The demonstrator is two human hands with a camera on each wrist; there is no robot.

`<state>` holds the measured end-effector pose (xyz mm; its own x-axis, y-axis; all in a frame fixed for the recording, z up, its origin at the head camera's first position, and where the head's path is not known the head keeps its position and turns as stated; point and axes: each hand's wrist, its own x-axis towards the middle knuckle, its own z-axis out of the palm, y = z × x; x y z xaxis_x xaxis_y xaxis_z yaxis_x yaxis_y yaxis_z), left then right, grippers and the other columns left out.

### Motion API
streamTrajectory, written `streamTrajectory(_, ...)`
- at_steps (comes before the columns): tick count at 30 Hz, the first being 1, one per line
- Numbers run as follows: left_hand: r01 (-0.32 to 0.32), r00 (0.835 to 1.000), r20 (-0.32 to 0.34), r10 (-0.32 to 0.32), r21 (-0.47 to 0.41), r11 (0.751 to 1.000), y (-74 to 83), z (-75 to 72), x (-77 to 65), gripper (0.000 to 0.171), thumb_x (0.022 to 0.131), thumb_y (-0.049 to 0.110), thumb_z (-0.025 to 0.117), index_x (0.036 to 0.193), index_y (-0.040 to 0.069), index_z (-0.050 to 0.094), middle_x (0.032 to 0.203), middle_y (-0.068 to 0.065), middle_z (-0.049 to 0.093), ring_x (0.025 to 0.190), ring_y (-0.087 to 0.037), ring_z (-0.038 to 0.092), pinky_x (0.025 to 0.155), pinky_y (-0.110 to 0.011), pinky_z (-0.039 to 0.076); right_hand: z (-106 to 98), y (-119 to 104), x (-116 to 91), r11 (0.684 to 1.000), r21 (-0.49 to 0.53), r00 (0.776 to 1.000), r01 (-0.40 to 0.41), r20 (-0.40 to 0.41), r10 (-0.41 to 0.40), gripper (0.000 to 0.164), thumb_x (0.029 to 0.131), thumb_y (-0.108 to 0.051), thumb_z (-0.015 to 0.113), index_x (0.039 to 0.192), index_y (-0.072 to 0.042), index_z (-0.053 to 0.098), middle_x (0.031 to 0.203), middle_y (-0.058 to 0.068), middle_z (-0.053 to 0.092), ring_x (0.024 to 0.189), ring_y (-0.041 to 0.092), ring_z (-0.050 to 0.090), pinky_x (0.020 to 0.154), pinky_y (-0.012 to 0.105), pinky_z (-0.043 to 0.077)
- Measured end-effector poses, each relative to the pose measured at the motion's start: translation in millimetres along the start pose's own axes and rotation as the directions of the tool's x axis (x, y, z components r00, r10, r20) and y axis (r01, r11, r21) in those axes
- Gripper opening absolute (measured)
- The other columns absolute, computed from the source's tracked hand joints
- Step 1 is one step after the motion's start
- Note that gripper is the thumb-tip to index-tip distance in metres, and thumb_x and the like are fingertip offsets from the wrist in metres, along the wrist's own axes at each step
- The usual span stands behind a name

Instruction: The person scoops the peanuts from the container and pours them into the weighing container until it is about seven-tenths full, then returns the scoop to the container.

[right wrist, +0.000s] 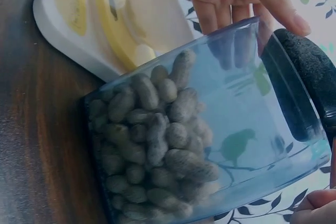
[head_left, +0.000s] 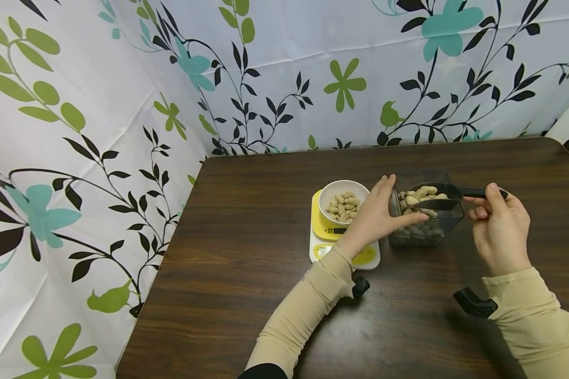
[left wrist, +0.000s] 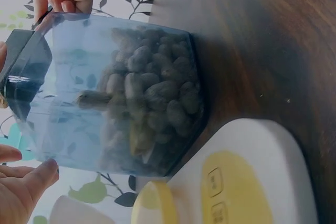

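Observation:
My right hand (head_left: 500, 226) grips the handle of a black scoop (head_left: 455, 193) heaped with unshelled peanuts (head_left: 424, 195). The scoop is held level over the mouth of a clear bluish plastic container (head_left: 417, 223). More peanuts (right wrist: 157, 140) fill its lower part, seen through the wall in both wrist views. At the container's left upper edge is my left hand (head_left: 374, 213), fingers extended and thumb spread near the rim. Left of it a white bowl (head_left: 329, 192) with peanuts (head_left: 343, 206) sits on a white and yellow kitchen scale (head_left: 315, 231).
The brown wood-grain table (head_left: 246, 252) extends around the items. A white curtain (head_left: 284, 47) with leaf, flower and bird prints hangs behind and to the left. The scale stands close beside the container, under my left wrist.

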<state>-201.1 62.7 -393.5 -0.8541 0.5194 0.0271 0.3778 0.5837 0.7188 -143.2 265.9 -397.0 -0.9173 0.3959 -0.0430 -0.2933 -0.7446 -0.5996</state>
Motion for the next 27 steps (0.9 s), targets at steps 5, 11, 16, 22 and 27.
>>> streamTrajectory(5,-0.019,1.0,-0.018,0.019,0.001,1.0,-1.0,-10.9,-2.3,0.097,0.078,0.062,0.063,0.15,0.03,0.007,0.158,0.006,0.009,0.145,-0.011,0.015,0.114,-0.036,0.029,11.4,-2.7,3.7,1.0,-0.003,0.999,0.024,0.021,-0.024,0.016,0.09,-0.006,0.058,0.095,0.0,0.044,0.066,0.013,0.055,0.052,0.018,0.039,0.053,0.026,0.031)
streamTrajectory(11,-0.024,0.998,-0.055,0.025,0.029,0.999,-4.7,-26.8,-3.3,0.1,0.076,0.061,0.065,0.15,0.03,0.007,0.158,0.005,0.009,0.145,-0.015,0.018,0.112,-0.038,0.032,31.4,-3.3,7.7,0.998,-0.008,0.995,0.064,0.072,-0.063,0.021,0.088,-0.007,0.06,0.097,0.001,0.043,0.067,0.012,0.054,0.052,0.017,0.039,0.054,0.024,0.029)
streamTrajectory(16,-0.008,0.996,-0.087,0.011,0.032,0.999,-12.0,-39.0,-5.8,0.101,0.074,0.062,0.066,0.15,0.03,0.007,0.158,0.004,0.009,0.144,-0.018,0.022,0.11,-0.039,0.034,50.2,3.8,9.1,0.998,-0.045,0.993,0.054,0.103,-0.05,0.018,0.09,-0.008,0.056,0.099,-0.001,0.042,0.07,0.01,0.052,0.056,0.015,0.038,0.055,0.024,0.027)
streamTrajectory(22,0.0,0.99,-0.143,0.006,0.043,0.999,-23.0,-52.1,-10.5,0.102,0.075,0.061,0.067,0.151,0.027,0.009,0.158,0.001,0.01,0.144,-0.02,0.021,0.11,-0.041,0.035,68.8,19.4,9.8,0.993,-0.112,0.991,0.047,0.132,-0.032,0.028,0.088,-0.013,0.06,0.104,-0.001,0.041,0.073,0.008,0.051,0.057,0.013,0.04,0.054,0.023,0.029)
streamTrajectory(27,0.007,0.977,-0.215,0.0,0.035,0.999,-35.3,-59.7,-16.9,0.101,0.073,0.061,0.068,0.151,0.027,0.012,0.157,0.001,0.013,0.143,-0.023,0.022,0.109,-0.046,0.034,77.3,32.5,12.0,0.988,-0.151,0.989,0.022,0.145,0.0,0.031,0.087,-0.015,0.062,0.105,-0.002,0.04,0.073,0.006,0.053,0.057,0.012,0.042,0.053,0.022,0.03)
